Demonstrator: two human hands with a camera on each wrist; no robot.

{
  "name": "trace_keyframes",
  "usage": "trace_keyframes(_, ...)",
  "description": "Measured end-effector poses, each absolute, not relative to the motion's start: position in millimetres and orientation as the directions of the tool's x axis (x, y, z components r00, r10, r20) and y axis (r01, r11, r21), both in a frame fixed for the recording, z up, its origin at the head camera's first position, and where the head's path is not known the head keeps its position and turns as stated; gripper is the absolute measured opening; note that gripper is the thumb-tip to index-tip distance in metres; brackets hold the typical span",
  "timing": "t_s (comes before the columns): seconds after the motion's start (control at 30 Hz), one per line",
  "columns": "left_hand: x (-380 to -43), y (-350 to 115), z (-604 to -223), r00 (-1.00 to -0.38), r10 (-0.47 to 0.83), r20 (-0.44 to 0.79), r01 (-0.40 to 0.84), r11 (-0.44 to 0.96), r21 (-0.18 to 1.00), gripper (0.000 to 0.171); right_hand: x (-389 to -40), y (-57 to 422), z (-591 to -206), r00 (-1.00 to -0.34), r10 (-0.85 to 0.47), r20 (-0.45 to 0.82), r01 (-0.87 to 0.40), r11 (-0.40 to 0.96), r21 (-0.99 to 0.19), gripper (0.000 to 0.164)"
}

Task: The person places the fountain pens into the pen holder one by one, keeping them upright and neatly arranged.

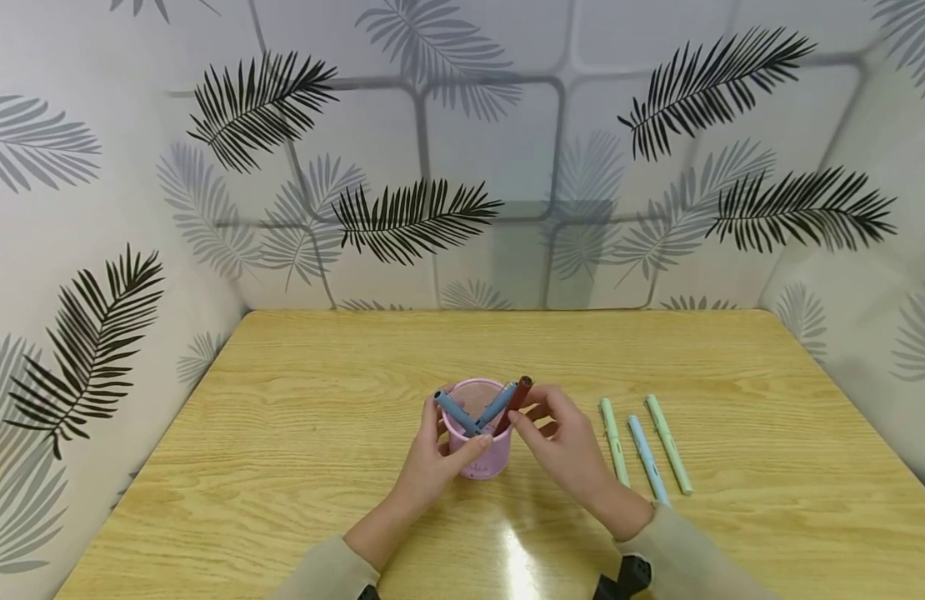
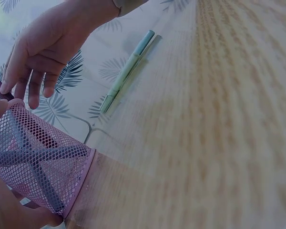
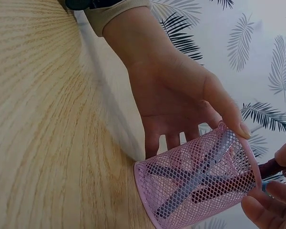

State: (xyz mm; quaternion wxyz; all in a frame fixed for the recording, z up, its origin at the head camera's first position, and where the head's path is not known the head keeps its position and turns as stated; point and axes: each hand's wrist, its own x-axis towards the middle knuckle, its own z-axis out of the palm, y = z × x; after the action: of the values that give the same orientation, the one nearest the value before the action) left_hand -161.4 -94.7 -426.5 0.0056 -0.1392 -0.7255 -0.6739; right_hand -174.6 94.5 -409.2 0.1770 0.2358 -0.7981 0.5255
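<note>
A pink cylindrical metal-mesh cup (image 1: 487, 463) stands upright near the middle of the light wood-grain table (image 1: 320, 400), with the left hand (image 1: 428, 467) wrapped round its side and the thumb near the rim. Contents noted: two grey-blue slender pens, one leaning left (image 1: 457, 412) and one leaning right (image 1: 497, 404), crossed inside the cup and free of either hand. A dark red slender pen (image 1: 518, 397) is partly inside at the right of the rim; the right hand (image 1: 571, 446) pinches its upper part between thumb and fingers. Through the mesh, the right wrist view shows its lower end short of the cup's base — hence this pen is judged not yet settled. Outside the cup, to the right, three pens lie apart on the table: a pale green pen (image 1: 615, 442), a light blue pen (image 1: 647, 457) and a second pale green pen (image 1: 668, 446). If filling the cup is the work in hand, it is assessed at roughly midway: two pens placed, one in progress, three outstanding. Whether the red pen is going in or coming out cannot be determined from these views.
</note>
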Motion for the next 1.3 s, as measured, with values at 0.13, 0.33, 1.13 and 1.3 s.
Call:
trace_keyframes(0.13,-161.1,-94.2,-426.2,-0.96,0.194,0.202,0.216,0.055,0.975,0.073,-179.2,96.5,-418.2,-0.84,-0.198,0.505,-0.542,0.355,-0.761,0.017)
trace_keyframes(0.33,-161.6,-94.3,-427.9,-0.958,0.189,0.214,0.228,0.056,0.972,0.073,-180.2,97.3,-422.1,-0.821,-0.214,0.53,-0.57,0.382,-0.728,0.016)
trace_keyframes(1.13,-162.0,-94.1,-428.7,-0.956,0.204,0.212,0.224,0.036,0.974,0.073,-178.5,107.9,-428.3,-0.862,-0.208,0.462,-0.503,0.453,-0.736,0.01)
trace_keyframes(1.3,-161.7,-94.0,-428.9,-0.958,0.205,0.202,0.214,0.039,0.976,0.074,-178.7,114.6,-429.3,-0.872,-0.211,0.442,-0.488,0.457,-0.744,0.01)
